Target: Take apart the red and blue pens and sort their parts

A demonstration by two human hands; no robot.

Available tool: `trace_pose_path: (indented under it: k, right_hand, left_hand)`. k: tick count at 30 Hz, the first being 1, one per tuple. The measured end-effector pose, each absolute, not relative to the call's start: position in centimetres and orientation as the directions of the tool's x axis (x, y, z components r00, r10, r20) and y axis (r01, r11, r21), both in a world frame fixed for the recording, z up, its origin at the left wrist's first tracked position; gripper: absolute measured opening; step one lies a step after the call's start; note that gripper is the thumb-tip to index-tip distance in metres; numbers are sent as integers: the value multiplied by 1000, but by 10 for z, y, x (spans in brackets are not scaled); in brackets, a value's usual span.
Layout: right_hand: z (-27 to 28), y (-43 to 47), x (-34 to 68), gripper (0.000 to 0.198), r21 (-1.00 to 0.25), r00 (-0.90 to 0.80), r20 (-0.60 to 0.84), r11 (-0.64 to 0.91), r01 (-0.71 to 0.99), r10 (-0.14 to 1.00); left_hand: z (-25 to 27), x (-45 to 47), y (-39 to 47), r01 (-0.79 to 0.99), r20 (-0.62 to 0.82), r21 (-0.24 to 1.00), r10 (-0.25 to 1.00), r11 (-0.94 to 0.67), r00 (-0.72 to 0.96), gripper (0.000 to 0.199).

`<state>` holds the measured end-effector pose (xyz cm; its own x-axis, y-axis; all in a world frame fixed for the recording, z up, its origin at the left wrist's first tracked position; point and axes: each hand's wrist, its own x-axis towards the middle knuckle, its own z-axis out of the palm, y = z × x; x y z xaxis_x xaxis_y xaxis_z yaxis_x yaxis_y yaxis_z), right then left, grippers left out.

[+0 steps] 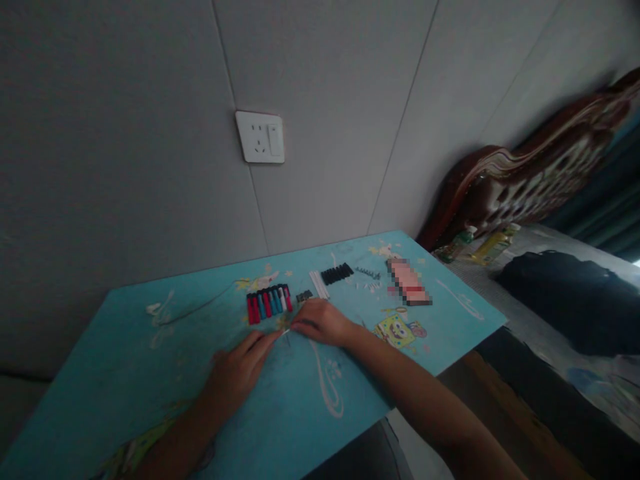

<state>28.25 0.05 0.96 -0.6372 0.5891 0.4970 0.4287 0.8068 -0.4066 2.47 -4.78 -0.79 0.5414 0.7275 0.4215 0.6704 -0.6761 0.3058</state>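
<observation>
Left hand: the person's left hand (240,363) lies low over the tabletop, fingertips narrowed on one end of a small, slim white piece (286,331).
Right hand: the right hand (320,321) arches in from the other side, fingers curled and pinching the piece's opposite end (fine detail too small to read).
White piece: between the two sets of fingertips, near the middle of the light-blue, cartoon-printed tabletop (125,353).
Coloured row: red, blue and white short tubes with dark ends (269,305), side by side just beyond the fingertips.
Beyond right hand: a cluster of small grey bits (304,295), slender white strips (319,285), then a row of short black pieces (337,274).
Further right: a line of small grey metallic-looking parts (367,273), little white bits (369,287) just below, and a flat pink rectangular object (410,281) (pixelated).
Far left: a thin grey cord (195,312), loosely stretched.
Wall: white socket-and-switch plate (260,137), above the table.
</observation>
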Motion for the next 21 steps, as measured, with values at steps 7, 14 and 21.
trace_pose_path:
  k: [7, 14, 21]
  right_hand:
    - [10, -2, 283, 25, -750, -442, 393, 559, 353, 806]
    - [13, -10, 277, 20, -832, -494, 290, 471, 294, 820]
    - [15, -4, 284, 21, -832, -334, 327, 437, 341, 884]
  left_hand:
    - [0, 28, -53, 751, 289, 365, 834, -550, 470, 32]
    - [3, 30, -61, 771, 298, 335, 838, -541, 458, 32]
    - [0, 29, -58, 752, 326, 436, 866, -494, 380, 32]
